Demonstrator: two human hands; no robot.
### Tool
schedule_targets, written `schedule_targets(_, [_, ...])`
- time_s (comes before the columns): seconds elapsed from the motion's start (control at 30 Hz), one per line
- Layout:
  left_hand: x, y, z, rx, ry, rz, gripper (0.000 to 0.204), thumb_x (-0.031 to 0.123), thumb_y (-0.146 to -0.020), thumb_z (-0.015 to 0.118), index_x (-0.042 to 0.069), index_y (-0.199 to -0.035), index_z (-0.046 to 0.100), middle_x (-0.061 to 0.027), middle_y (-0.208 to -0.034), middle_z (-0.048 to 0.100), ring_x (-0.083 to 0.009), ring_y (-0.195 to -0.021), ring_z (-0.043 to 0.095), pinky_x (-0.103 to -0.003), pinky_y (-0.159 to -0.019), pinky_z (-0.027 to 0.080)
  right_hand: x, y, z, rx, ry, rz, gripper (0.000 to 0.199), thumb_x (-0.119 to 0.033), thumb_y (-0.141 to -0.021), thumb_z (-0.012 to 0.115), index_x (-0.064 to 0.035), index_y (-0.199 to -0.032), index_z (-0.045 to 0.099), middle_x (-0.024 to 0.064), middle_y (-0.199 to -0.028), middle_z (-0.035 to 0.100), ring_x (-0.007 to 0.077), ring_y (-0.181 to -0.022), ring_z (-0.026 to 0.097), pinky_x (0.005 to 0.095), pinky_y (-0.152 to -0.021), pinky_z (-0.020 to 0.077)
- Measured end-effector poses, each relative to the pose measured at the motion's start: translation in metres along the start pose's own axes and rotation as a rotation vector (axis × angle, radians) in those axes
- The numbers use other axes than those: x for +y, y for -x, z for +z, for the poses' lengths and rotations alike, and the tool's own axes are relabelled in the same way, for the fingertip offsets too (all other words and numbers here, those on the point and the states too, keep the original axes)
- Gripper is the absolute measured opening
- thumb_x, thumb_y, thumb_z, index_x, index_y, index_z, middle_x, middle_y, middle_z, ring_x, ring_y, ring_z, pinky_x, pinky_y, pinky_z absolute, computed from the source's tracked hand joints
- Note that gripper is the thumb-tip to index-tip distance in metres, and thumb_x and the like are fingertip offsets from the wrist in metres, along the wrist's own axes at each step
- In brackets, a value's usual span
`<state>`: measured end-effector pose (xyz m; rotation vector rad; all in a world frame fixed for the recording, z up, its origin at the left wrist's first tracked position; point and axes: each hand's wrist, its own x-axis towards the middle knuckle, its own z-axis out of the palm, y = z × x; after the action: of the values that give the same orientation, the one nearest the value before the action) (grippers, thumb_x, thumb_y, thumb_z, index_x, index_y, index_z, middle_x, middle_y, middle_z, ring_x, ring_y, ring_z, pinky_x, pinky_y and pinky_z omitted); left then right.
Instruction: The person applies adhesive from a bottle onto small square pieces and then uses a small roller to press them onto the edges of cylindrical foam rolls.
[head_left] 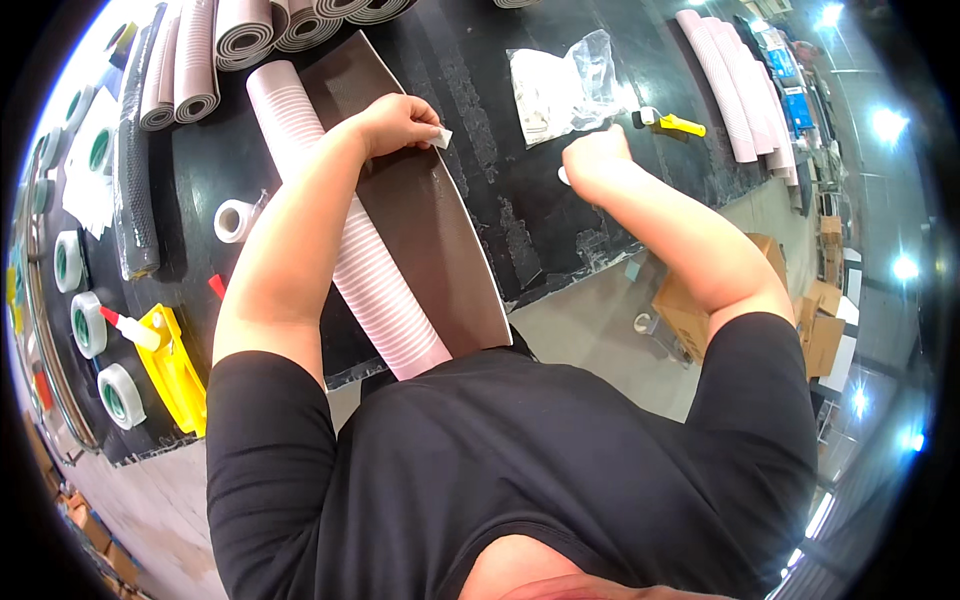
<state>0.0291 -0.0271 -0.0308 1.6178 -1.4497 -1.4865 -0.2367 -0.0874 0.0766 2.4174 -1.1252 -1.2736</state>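
Observation:
A pink striped mat (375, 265) lies partly rolled in front of me, with a flat brown stretch (440, 240) spread beside the roll. Over that brown stretch, my left hand (398, 124) pinches a small white slip (442, 139) at the mat's right edge. My right hand (598, 162) is closed, off to the right above the black table. A bit of white shows at its lower side, too small to name. Just beyond it rests a clear plastic bag (545, 98) with white contents. A yellow-handled tool (682, 125) lies right of the bag.
Several rolled mats (195, 60) lie at the far left, others (725, 85) at the far right. Tape rolls (122, 395), a yellow tray (180, 375) and a white bottle with a red tip (140, 332) line the left. Cardboard boxes (685, 310) stand on the floor.

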Motion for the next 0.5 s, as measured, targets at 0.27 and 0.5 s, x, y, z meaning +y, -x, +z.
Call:
schedule_targets(0.27, [0.005,0.003,0.002,-0.02,0.006,0.024,0.02,0.017,-0.088,0.069,0.003,-0.101,0.071,-0.002,-0.084,0.067,-0.0083,-0.076,0.06,-0.024,-0.072,0.049,-0.029,-0.022,0.012,-0.132,0.504,-0.079,0.024,-0.018,-0.081,0.07,-0.0109,-0.103,0.077,0.01,-0.111,0.073,0.0273,-0.108,0.067,0.06,-0.11,0.0264])
schedule_targets(0.5, [0.004,0.004,-0.002,-0.032,0.015,0.014,0.021,0.019,-0.087,0.069,0.003,-0.101,0.071,-0.0021,-0.083,0.068,-0.0086,-0.076,0.06,-0.024,-0.072,0.048,-0.06,0.046,-0.022,0.29,-0.071,-0.19,0.022,-0.022,-0.086,0.063,-0.0091,-0.103,0.069,0.0076,-0.1,0.07,0.0257,-0.097,0.066,0.0534,-0.102,0.0397])
